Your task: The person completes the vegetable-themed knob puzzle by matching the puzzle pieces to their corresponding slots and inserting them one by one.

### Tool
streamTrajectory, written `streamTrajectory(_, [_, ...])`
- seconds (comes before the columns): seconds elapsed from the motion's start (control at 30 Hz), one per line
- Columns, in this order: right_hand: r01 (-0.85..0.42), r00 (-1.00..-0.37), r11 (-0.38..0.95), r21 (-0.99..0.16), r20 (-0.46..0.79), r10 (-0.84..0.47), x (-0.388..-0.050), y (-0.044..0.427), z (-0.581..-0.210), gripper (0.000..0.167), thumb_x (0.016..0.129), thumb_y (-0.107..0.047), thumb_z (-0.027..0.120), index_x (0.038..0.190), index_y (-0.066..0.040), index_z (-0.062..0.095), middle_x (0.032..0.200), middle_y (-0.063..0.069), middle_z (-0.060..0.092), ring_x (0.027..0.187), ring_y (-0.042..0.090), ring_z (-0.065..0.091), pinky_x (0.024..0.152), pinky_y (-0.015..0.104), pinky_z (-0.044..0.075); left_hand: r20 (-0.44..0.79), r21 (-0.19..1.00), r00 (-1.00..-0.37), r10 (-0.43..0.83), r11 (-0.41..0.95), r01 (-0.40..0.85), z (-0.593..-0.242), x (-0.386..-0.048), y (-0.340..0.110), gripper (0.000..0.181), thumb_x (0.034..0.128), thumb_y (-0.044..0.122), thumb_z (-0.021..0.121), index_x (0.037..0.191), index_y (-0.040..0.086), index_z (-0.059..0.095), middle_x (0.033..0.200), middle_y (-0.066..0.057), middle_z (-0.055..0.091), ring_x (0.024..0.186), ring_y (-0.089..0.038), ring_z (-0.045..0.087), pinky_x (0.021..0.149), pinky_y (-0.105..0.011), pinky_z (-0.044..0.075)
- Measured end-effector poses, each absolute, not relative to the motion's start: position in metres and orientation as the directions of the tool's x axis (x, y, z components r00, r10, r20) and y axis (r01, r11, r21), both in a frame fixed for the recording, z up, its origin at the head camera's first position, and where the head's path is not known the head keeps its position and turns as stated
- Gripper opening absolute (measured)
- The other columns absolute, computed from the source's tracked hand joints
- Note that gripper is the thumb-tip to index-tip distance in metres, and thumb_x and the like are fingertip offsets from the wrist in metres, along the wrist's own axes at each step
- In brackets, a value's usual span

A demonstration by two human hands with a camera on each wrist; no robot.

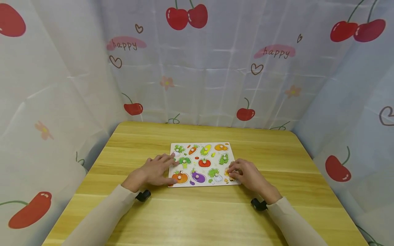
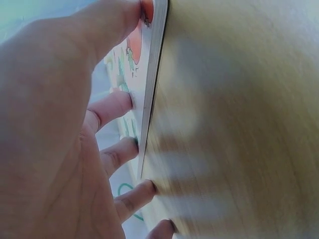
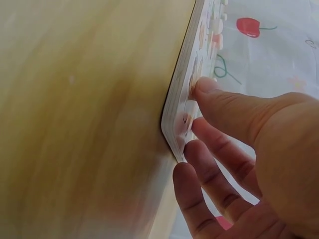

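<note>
A white knobbed vegetable puzzle board [image 1: 191, 171] lies flat on the table, with knobbed pictures such as a tomato [image 1: 204, 163], an eggplant [image 1: 198, 176] and a pumpkin [image 1: 180, 177]. My left hand [image 1: 155, 169] rests spread at the board's left edge. Its thumb touches the near left corner, and in the left wrist view two fingertips [image 2: 122, 99] meet the board while the others reach past its edge. At the near right corner, the thumb and fingers of my right hand [image 1: 247, 174] pinch at a yellow puzzle piece [image 1: 227, 172], whose knob they hide.
The wooden table [image 1: 197, 215] extends around the board on every side. A white curtain [image 1: 209, 78] printed with cherries and hearts hangs behind the table and along both sides. Each wrist carries a small black camera [image 1: 143, 195].
</note>
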State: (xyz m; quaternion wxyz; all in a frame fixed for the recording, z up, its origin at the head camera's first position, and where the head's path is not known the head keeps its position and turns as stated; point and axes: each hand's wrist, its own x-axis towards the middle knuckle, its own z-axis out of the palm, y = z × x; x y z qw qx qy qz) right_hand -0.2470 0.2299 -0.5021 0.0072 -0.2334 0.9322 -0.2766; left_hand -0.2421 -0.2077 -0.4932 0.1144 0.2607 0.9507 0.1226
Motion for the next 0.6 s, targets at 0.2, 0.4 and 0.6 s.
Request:
streamTrajectory(0.2, [-0.445,-0.885,0.717,-0.536,0.143,-0.442,-0.244,0.230,-0.504,0.009,0.106,-0.015,0.088,0.115,-0.017,0.090,0.127,0.006,0.080,0.109,0.022,0.072,0.092,0.037,0.062,-0.152,0.290,-0.838,0.524,0.834,0.469,-0.494,-0.244,-0.209,0.084,0.1074,0.067,0.076,0.176,0.026,0.052,0.194,-0.013,0.030,0.171,-0.052,0.039,0.119,-0.084,0.043])
streamTrajectory(0.4, [-0.446,-0.891,0.717,-0.535,0.194,-0.410,-0.240,0.234,-0.506,0.023,0.109,-0.022,0.086,0.129,-0.012,0.086,0.129,0.009,0.078,0.101,0.017,0.070,0.089,0.035,0.062,-0.127,0.296,-0.845,0.519,0.833,0.467,-0.493,-0.245,-0.212,0.086,0.1062,0.068,0.077,0.176,0.026,0.051,0.194,-0.010,0.031,0.172,-0.051,0.040,0.123,-0.085,0.041])
streamTrajectory(0.6, [-0.462,-0.887,0.718,-0.520,0.296,-0.355,-0.240,0.243,-0.510,0.031,0.109,-0.019,0.085,0.135,-0.004,0.082,0.137,0.018,0.076,0.114,0.034,0.078,0.098,0.057,0.068,-0.088,0.300,-0.845,0.527,0.823,0.482,-0.493,-0.246,-0.217,0.084,0.1060,0.067,0.078,0.175,0.028,0.053,0.195,-0.010,0.030,0.169,-0.052,0.045,0.124,-0.083,0.044])
